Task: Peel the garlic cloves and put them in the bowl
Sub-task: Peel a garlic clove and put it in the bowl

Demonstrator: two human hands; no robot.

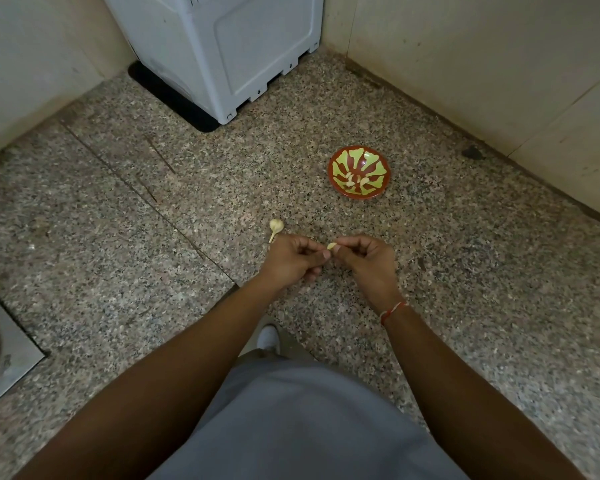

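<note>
fingers: both sets are curled in tight. The right hand (366, 259) pinches a garlic clove (332, 246) between thumb and forefinger, and the left hand (293, 259) has its thumb tip right up against it, so both are closed on the same little clove.
clove: pale yellow, smooth where it shows, mostly hidden by fingertips. Can't tell how much skin is left on it.
clove vs bowl: the bowl (336, 190) sits on the floor beyond the hands and a bit to the right, well apart from the clove.
nearer hand: the right one, I'd say, so it looks like the natural one to do the drop.
long axis: seems to run roughly left-right between the two hands, but it's too small to swear by.
bowl contents: red with a green splashy pattern, a few peeled cloves (354, 180) already at the bottom.
garlic bulb (275, 227): on the floor left of the bowl, just beyond the left hand, stalk pointing back toward the person.
</note>
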